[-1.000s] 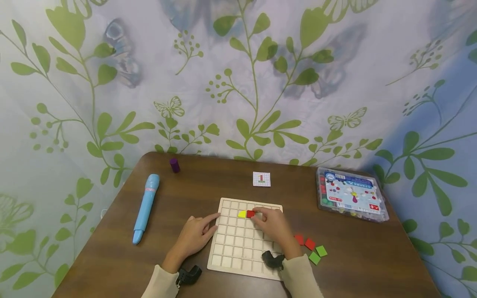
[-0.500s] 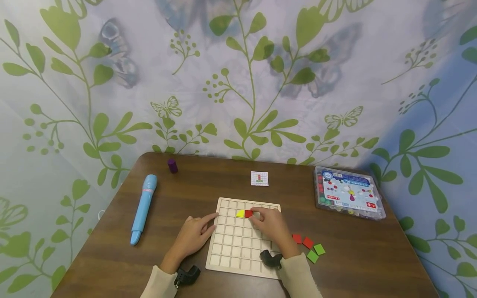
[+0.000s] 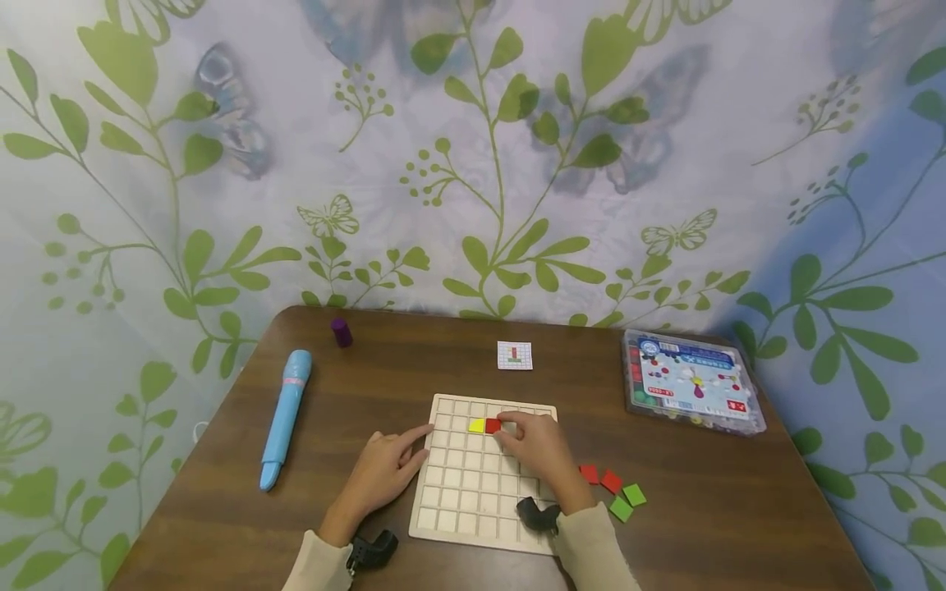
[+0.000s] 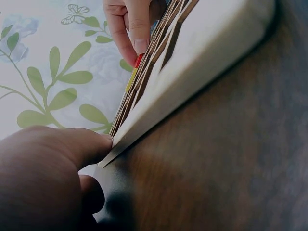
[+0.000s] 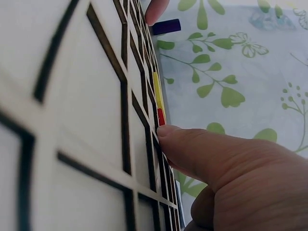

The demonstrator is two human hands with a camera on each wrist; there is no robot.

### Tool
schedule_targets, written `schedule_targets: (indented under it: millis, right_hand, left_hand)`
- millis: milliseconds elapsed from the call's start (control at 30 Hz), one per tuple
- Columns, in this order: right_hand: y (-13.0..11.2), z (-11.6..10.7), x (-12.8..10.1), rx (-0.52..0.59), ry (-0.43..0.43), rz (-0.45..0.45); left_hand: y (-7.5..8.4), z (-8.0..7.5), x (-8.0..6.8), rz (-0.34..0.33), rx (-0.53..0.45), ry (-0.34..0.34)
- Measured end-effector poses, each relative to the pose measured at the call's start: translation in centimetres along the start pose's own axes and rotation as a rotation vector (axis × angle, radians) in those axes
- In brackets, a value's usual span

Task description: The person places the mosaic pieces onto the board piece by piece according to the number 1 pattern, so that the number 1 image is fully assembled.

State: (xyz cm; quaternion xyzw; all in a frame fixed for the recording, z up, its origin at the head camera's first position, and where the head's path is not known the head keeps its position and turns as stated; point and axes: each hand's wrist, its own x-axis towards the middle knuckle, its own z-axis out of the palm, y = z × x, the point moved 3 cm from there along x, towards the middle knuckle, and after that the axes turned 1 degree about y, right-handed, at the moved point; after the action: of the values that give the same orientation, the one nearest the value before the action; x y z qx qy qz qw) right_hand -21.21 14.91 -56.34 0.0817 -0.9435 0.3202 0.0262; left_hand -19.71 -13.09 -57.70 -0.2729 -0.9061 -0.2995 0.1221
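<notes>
I am looking down at a white grid board [image 3: 484, 472] lying near the front edge of a brown table [image 3: 414, 361], with bare wood on both sides of it and behind it. A blue pen [image 3: 284, 417] is lying well apart to the left, a small purple cap [image 3: 341, 332] is standing near the back edge, a little pattern card [image 3: 514, 355] is sitting just behind the board, and a clear plastic box [image 3: 691, 381] is resting at the right. Loose red and green tiles [image 3: 612, 489] are lying just right of the board. A leaf-printed curtain [image 3: 473, 148] is closing in the table on all far sides.

My left hand [image 3: 384, 468] is lying relaxed, its straight fingers touching the board's left edge and steadying it. My right hand [image 3: 539, 447] is resting on the board, fingers gently bent, one fingertip [image 5: 166, 131] pressing the red tile [image 3: 493, 425] into a cell in the second row from the far edge, right beside the yellow tile [image 3: 477, 425]. Neither hand is grasping anything.
</notes>
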Motion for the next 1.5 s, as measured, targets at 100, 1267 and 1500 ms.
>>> schedule_targets:
  millis: [100,1267,1500]
  right_hand:
    - [0.1,-0.1,-0.1,0.005,0.005,0.007]
    - [1.1,-6.3,-2.6,0.053,0.221,-0.011]
    - [3.2,-7.7,-4.0,0.069,0.221,0.063]
  left_hand:
    - [0.0,0.1,0.1,0.005,-0.001,-0.003]
    - [0.0,-0.1,-0.1,0.006,0.001,0.025]
    - [-0.2,-0.2,-0.1,0.009,0.005,0.014]
